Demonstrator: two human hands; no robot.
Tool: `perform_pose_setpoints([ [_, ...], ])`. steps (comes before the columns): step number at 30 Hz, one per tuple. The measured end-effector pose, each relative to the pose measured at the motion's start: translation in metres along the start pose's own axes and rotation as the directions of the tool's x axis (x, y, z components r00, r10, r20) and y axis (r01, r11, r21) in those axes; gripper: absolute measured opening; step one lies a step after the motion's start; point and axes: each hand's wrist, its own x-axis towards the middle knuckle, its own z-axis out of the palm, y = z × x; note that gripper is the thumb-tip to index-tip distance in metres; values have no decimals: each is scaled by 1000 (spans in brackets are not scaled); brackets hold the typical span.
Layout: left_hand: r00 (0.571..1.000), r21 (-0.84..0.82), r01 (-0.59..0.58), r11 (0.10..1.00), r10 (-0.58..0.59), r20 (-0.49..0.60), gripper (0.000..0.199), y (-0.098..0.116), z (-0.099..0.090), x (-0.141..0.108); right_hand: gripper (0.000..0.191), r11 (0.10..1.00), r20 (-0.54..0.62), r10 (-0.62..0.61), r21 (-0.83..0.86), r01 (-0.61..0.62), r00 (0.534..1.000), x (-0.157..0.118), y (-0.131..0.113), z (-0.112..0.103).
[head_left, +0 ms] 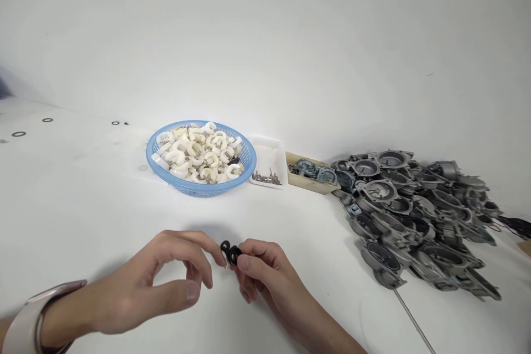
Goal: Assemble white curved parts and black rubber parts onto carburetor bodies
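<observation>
My right hand (269, 276) pinches a small black ringed part (233, 255) between thumb and fingers, low in the middle of the view. The part shows two round loops side by side, with a small shiny bit at its lower left. My left hand (153, 276) comes in from the left with its fingers apart and nothing in its grasp. Its index fingertip is right beside the part; whether it touches, I cannot tell. Fingers of my right hand hide the part's right end.
Behind my hands stands a blue basket (199, 191) of white curved pieces. Beside it are a white tray (269, 149) with metal pins and a beige tray (298, 180) with metal parts. Grey metal castings (398, 221) lie heaped at right. Black rings (19, 134) lie at far left.
</observation>
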Motion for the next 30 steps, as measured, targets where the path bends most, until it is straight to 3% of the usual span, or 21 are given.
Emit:
perform_pose_setpoints([
  [8,998,114,32,993,-26,-55,27,-9,-8,-7,33,1000,-21,0,-21,0,1000,1,1,-2],
  [15,997,123,0,992,10,-75,24,-17,-12,-15,36,997,-49,-29,-73,25,998,3,3,-2],
  [20,996,105,36,994,-27,-81,15,-15,-9,-16,38,995,-59,-54,-91,49,997,3,5,-2],
  [30,995,99,5,995,4,-97,13,-17,-4,-19,40,990,-81,-56,-135,45,995,4,0,-1],
])
